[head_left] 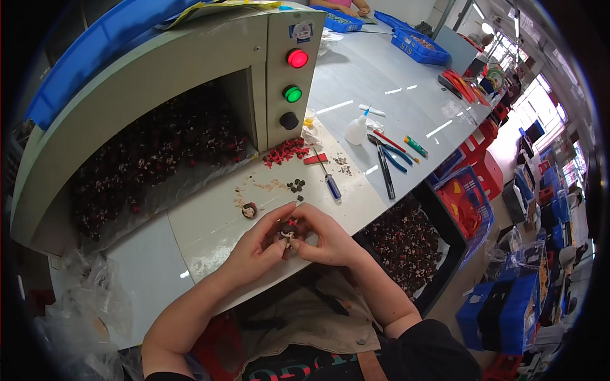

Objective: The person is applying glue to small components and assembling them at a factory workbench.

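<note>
Between my two hands is a small dark-brown figurine with a red piece on top and cream-coloured parts. My left hand grips it from the left and my right hand from the right, both thumbs pressed at its lower front. The fingers behind it are partly hidden. Just beyond my left hand a similar small figurine lies on the white board. Past my fingertips are loose cream pieces, several dark pieces and a pile of red pieces.
A machine with red and green lights holds many dark figurines in its opening. Right of the board lie a screwdriver, a squeeze bottle, pliers and a black pen-like tool. A black bin of figurines stands below the table edge.
</note>
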Motion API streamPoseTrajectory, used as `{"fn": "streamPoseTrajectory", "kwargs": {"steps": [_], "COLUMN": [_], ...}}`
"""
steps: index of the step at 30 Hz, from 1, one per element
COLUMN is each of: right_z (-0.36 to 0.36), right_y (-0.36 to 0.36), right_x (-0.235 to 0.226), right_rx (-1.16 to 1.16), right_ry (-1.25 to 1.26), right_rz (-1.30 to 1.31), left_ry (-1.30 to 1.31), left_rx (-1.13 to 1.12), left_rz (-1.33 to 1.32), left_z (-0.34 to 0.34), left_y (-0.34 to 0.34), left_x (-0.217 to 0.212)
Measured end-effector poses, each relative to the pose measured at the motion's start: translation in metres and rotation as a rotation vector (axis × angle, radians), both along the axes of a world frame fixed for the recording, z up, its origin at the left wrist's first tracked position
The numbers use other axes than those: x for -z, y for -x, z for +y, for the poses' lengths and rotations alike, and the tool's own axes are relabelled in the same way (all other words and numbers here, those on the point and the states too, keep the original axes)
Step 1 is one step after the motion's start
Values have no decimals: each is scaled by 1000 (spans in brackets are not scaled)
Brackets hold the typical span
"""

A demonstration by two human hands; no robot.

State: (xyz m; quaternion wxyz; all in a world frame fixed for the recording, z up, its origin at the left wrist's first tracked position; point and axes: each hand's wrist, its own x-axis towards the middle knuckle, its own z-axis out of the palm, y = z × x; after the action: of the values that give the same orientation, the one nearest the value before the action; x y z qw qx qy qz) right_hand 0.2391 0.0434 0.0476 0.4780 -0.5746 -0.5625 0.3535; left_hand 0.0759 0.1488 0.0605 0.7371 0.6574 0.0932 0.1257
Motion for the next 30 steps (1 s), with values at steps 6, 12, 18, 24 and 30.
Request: {"fn": "streamPoseTrajectory", "kwargs": {"steps": [6, 12, 18, 24, 30], "right_z": [0, 0, 0, 0, -1], "right_y": [1, 3, 4, 3, 3], "right_x": [0, -1, 0, 0, -3], "right_rx": [-11, 9, 4, -4, -7], "right_ry": [-2, -31, -41, -50, 14], "right_rz": [47, 29, 85, 76, 78], "left_ry": [10, 17, 37, 37, 14], "left_rx": [-11, 3, 3, 1, -12], "left_rz": [20, 35, 36, 27, 26], "left_z": [0, 0, 0, -1, 0], "left_y": [1, 1, 2, 2, 1], "left_x": [-1, 1, 2, 2, 2]}}
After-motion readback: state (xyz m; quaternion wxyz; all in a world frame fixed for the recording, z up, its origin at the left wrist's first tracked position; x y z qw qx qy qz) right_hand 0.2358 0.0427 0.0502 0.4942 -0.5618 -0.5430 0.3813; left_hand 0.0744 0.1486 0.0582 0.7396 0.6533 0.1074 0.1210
